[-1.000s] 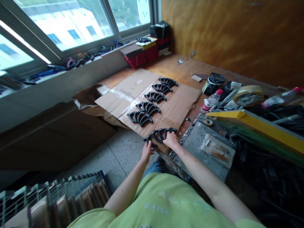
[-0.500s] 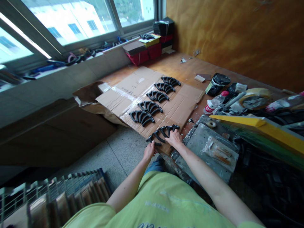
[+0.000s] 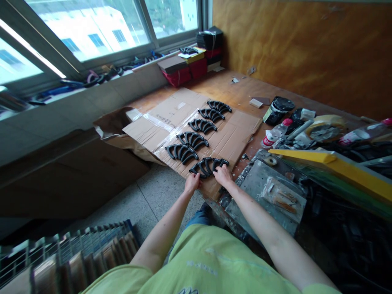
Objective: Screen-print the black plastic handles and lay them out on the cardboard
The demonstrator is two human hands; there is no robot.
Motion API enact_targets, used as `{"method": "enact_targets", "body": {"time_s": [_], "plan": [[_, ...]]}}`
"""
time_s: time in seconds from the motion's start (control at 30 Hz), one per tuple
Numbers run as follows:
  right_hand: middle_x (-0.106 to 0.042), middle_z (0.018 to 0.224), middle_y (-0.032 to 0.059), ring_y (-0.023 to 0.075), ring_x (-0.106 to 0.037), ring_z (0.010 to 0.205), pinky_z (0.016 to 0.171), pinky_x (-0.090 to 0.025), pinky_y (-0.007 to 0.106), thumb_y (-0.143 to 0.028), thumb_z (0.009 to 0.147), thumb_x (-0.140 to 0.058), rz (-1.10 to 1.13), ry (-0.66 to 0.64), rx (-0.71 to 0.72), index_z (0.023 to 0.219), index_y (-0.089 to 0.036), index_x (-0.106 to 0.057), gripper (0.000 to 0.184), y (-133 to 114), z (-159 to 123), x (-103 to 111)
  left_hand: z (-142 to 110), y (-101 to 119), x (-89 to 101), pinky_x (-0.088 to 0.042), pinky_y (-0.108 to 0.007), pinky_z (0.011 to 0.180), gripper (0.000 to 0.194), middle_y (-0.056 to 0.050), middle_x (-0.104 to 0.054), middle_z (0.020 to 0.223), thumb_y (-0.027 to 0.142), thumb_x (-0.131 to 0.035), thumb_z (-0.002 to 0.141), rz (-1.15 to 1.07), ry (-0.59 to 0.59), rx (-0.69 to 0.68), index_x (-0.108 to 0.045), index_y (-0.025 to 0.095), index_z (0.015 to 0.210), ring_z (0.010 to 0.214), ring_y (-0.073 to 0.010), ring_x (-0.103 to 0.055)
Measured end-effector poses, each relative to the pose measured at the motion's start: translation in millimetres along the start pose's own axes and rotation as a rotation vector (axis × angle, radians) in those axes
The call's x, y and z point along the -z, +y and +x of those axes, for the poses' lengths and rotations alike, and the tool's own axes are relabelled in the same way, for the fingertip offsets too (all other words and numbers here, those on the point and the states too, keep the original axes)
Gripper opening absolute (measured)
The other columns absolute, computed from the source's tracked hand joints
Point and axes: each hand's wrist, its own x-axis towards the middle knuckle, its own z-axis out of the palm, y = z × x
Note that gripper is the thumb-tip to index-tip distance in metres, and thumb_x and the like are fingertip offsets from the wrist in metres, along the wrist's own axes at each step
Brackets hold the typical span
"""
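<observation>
Near the front corner of the cardboard sheet [image 3: 239, 134] lies a fan-like row of black curved handle-shaped pieces [image 3: 207, 166]. My left hand [image 3: 192, 182] closes its fingertips on the piece at the left end of this row. At the right end, my right hand [image 3: 222, 175] has its fingers bent round another curved piece, part of which they hide. Beyond my hands, several similar fans of black curved pieces [image 3: 187, 153] lie in a line across the cardboard, the farthest fan [image 3: 219, 106] near its back edge.
To the right stand a plastic bottle [image 3: 277, 132], a black paint pot [image 3: 278, 110] and a tape roll [image 3: 326, 126]. A yellow-edged frame [image 3: 330, 161] leans over a dark heap. Red bins [image 3: 177, 76] sit by the window. A wire rack [image 3: 64, 253] is at lower left.
The near row of curved pieces has moved slightly away from me, toward the other fans, and its pieces sit closer together. Both hands moved forward with it, the left one more.
</observation>
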Motion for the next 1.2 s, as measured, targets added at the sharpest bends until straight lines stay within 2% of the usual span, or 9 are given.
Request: {"method": "enact_targets", "body": {"time_s": [0.13,0.33,0.4,0.47,0.53,0.6,0.73,0.97,1.2], "plan": [[-0.055,0.119,0.0172,0.023,-0.06,0.099,0.089,-0.046,0.032,-0.033,0.089,-0.054,0.037,0.019,-0.031,0.115,-0.015,-0.068,0.035,0.0,5.3,-5.0,-2.4,0.9,-0.5,-0.047,-0.028,0.052,0.037,-0.008,-0.068,0.065,0.054,-0.045,0.087,0.04,0.033,-0.01,-0.055,0.019,0.08,0.052,-0.019,-0.063],[-0.057,0.117,0.015,0.0216,-0.059,0.102,0.091,-0.044,0.028,-0.034,0.089,-0.056,0.078,0.031,0.013,0.114,-0.017,-0.07,0.033,10.1,14.0,-5.9,-12.6,8.7,-0.8,-0.047,-0.028,0.056,0.039,-0.006,-0.065,0.062,0.056,-0.045,0.087,0.141,0.123,-0.027,-0.056,0.019,0.078,0.056,-0.019,-0.063],[-0.058,0.113,0.015,0.0206,-0.058,0.102,0.092,-0.042,0.026,-0.029,0.091,-0.051,0.091,0.032,0.025,0.11,-0.017,-0.072,0.031,16.0,14.1,-4.8,-20.6,10.9,-1.6,-0.049,-0.029,0.064,0.035,-0.007,-0.067,0.074,0.052,-0.048,0.087,0.19,0.207,-0.077,-0.058,0.019,0.082,0.069,-0.0193,-0.064],[-0.06,0.11,0.0151,0.0204,-0.058,0.102,0.092,-0.041,0.026,-0.026,0.092,-0.049,0.093,0.03,0.026,0.106,-0.016,-0.073,0.03,19.1,12.2,-4.6,-29.2,12.7,-4.8,-0.048,-0.029,0.076,0.029,-0.007,-0.067,0.096,0.047,-0.051,0.087,0.227,0.268,-0.16,-0.061,0.02,0.09,0.084,-0.018,-0.064],[-0.06,0.111,0.0151,0.0211,-0.058,0.101,0.092,-0.041,0.027,-0.029,0.091,-0.052,0.099,0.028,0.026,0.105,-0.017,-0.073,0.028,17.9,9.2,-5.7,-35.4,15.1,-9.9,-0.046,-0.026,0.083,0.026,-0.006,-0.061,0.116,0.044,-0.052,0.088,0.301,0.272,-0.289,-0.064,0.024,0.1,0.095,-0.0162,-0.062],[-0.058,0.113,0.0156,0.0217,-0.059,0.1,0.09,-0.042,0.028,-0.033,0.089,-0.057,0.106,0.04,0.019,0.108,-0.016,-0.072,0.03,13.2,6.5,-7.4,-37.2,19.4,-15.5,-0.046,-0.025,0.081,0.029,-0.005,-0.057,0.125,0.041,-0.051,0.09,0.426,0.247,-0.385,-0.065,0.028,0.112,0.1,-0.0162,-0.061],[-0.057,0.114,0.0163,0.0216,-0.06,0.097,0.088,-0.043,0.029,-0.038,0.087,-0.061,0.109,0.063,-0.006,0.111,-0.015,-0.07,0.035,5.5,4.6,-8.0,-31.2,31.6,-20.4,-0.047,-0.028,0.074,0.037,-0.006,-0.057,0.118,0.046,-0.046,0.092,0.633,0.219,-0.342,-0.061,0.032,0.122,0.094,-0.0186,-0.063],[-0.06,0.107,0.0163,0.0214,-0.06,0.095,0.09,-0.042,0.029,-0.044,0.092,-0.053,0.107,0.051,0.008,0.1,-0.015,-0.074,0.037,12.1,3.9,-4.8,-23.7,40.2,-13.5,-0.046,-0.029,0.074,0.04,-0.008,-0.058,0.118,0.049,-0.041,0.093,0.659,0.287,-0.26,-0.059,0.028,0.122,0.092,-0.0198,-0.063],[-0.062,0.105,0.0134,0.0215,-0.061,0.095,0.086,-0.045,0.031,-0.038,0.091,-0.055,0.124,0.085,0.056,0.112,-0.018,-0.063,0.03,6.3,0.5,-4.1,-10.9,47.4,-12.4,-0.046,-0.03,0.078,0.039,-0.008,-0.06,0.113,0.049,-0.042,0.093,0.73,0.23,-0.325,-0.063,0.027,0.117,0.095,-0.0207,-0.063]]}}
